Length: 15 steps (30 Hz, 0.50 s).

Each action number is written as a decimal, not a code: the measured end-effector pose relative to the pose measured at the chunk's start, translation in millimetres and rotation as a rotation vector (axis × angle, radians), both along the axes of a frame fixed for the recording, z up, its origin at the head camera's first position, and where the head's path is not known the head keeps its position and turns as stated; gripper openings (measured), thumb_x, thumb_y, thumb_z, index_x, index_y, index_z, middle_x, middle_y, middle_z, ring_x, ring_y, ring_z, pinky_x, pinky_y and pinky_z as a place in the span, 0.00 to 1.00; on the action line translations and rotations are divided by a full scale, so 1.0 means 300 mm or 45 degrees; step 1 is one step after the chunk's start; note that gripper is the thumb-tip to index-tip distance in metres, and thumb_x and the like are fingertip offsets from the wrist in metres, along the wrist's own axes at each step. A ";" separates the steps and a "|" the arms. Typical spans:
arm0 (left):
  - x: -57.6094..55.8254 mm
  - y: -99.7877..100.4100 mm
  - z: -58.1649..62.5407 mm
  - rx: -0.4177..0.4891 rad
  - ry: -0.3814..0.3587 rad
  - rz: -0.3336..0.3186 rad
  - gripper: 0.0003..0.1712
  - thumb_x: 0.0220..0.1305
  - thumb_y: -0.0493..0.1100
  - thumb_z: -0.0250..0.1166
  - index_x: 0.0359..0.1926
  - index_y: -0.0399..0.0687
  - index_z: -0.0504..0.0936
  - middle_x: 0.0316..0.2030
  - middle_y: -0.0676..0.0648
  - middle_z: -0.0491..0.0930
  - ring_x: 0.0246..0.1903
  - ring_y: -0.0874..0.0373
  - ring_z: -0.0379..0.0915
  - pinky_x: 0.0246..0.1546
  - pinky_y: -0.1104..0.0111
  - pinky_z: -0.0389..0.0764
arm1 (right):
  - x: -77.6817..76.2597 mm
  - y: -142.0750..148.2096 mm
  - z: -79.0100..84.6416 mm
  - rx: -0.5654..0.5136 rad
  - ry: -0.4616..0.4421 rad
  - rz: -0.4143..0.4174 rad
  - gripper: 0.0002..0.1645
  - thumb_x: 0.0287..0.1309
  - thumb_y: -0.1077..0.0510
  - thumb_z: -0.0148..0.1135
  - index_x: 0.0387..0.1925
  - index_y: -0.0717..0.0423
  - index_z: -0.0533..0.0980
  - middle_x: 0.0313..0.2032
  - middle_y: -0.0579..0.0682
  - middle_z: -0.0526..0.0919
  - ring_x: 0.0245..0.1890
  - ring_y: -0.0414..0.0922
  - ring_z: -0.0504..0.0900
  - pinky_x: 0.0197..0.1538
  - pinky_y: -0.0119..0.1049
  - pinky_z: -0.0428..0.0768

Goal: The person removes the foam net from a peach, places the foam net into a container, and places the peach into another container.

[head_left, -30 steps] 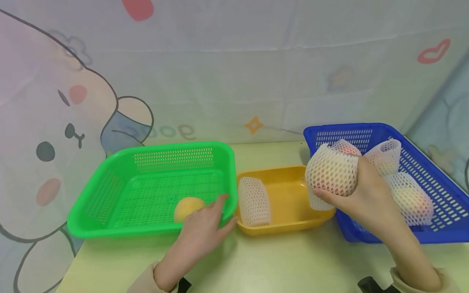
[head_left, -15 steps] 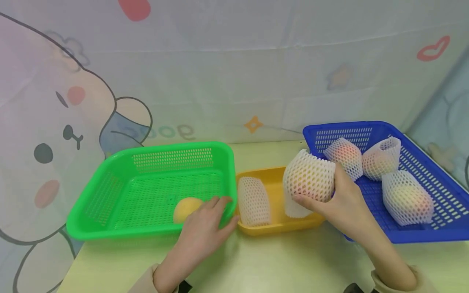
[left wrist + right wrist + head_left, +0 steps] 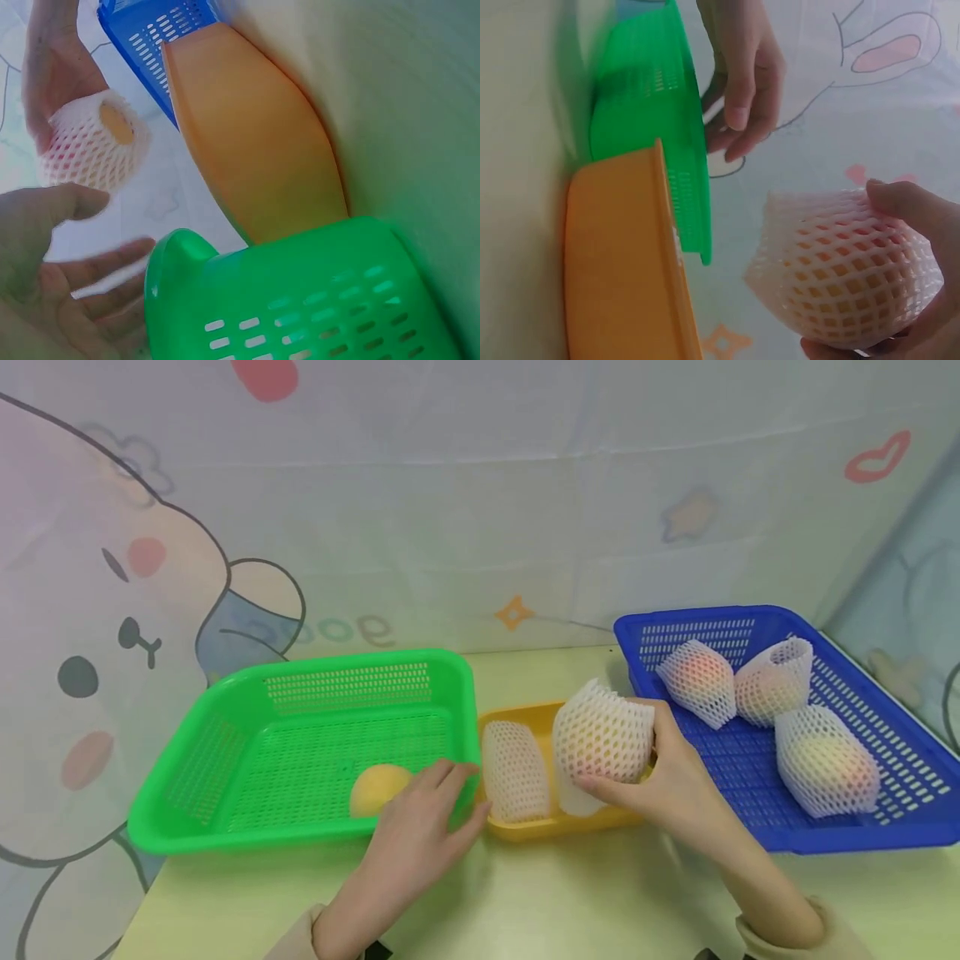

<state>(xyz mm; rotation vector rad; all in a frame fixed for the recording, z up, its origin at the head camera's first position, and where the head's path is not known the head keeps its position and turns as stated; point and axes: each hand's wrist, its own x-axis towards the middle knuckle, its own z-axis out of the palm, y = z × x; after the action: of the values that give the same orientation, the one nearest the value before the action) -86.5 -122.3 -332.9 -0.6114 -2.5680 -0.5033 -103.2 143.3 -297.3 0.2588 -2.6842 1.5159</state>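
My right hand [image 3: 675, 777] grips a round yellow-and-red fruit in a white foam net sleeve [image 3: 603, 739], thumb in front, above the yellow tray [image 3: 525, 832]. In the left wrist view, yellow skin shows through the sleeve's open end. My left hand [image 3: 420, 814] is over the front right corner of the green basket [image 3: 300, 839], its fingers loosely bent and holding nothing. Beside those fingers a bare yellow fruit [image 3: 377, 789] lies in the basket, partly covered by the hand. An unfilled foam net sleeve [image 3: 516, 772] lies in the tray's left part.
At the right, a blue basket [image 3: 862, 841] holds several fruits in foam nets [image 3: 825, 764]. The yellow tray stands between the green and blue baskets on a pale table [image 3: 540, 902]. Behind them hangs a printed cloth [image 3: 450, 527].
My right hand has carried the netted fruit left from the blue basket's edge to over the yellow tray. The left hand has stayed almost still at the green basket.
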 end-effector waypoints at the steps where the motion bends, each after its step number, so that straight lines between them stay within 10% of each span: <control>1: 0.000 0.000 0.000 0.005 0.024 -0.022 0.17 0.57 0.48 0.68 0.46 0.48 0.81 0.38 0.52 0.82 0.38 0.57 0.79 0.31 0.69 0.81 | 0.001 -0.006 -0.003 -0.042 0.001 0.012 0.52 0.46 0.47 0.75 0.65 0.53 0.55 0.56 0.56 0.72 0.53 0.51 0.76 0.50 0.40 0.79; 15: 0.002 0.005 0.006 0.022 0.106 -0.166 0.15 0.55 0.46 0.69 0.44 0.49 0.82 0.37 0.55 0.81 0.40 0.61 0.78 0.38 0.71 0.81 | 0.009 -0.052 -0.033 -0.372 0.026 0.157 0.49 0.50 0.60 0.71 0.67 0.53 0.52 0.59 0.56 0.70 0.52 0.39 0.76 0.50 0.28 0.79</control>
<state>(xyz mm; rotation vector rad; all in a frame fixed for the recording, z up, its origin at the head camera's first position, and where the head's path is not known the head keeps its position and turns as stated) -85.8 -120.9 -331.2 -0.7803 -2.4544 -0.5313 -100.5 127.7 -307.3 0.4276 -2.4274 1.9003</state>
